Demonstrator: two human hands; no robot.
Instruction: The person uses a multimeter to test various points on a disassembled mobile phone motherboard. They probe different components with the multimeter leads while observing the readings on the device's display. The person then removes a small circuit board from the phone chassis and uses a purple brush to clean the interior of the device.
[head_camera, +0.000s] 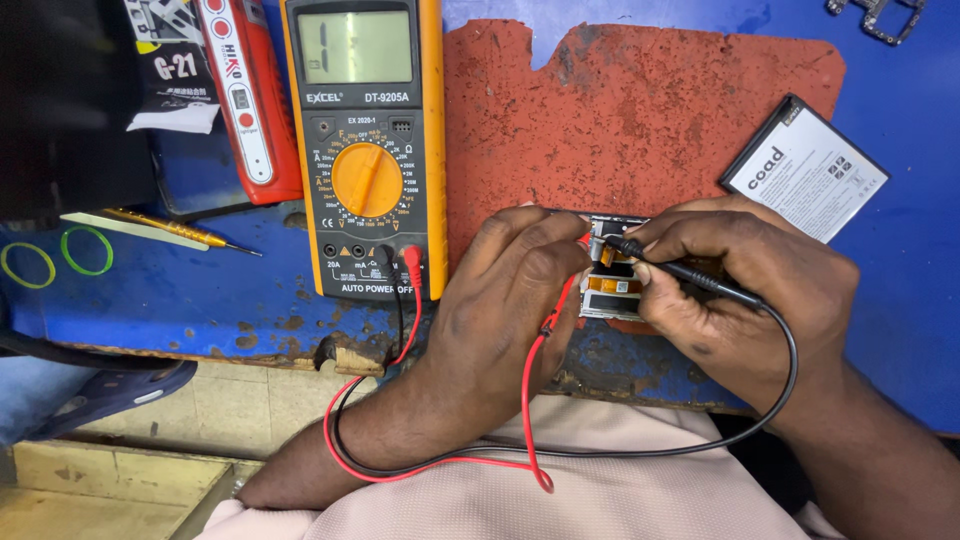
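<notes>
light: bright, even, from overhead | shadows: soft, short under both hands | glare: faint on meter screen at 11 o'clock | focus: sharp centre, slight edge stretch

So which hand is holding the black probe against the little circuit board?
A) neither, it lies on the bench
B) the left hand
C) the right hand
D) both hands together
C: the right hand pinches the black probe with its tip on the circuit board, while the left hand is at the red lead on the board's other side.
</notes>
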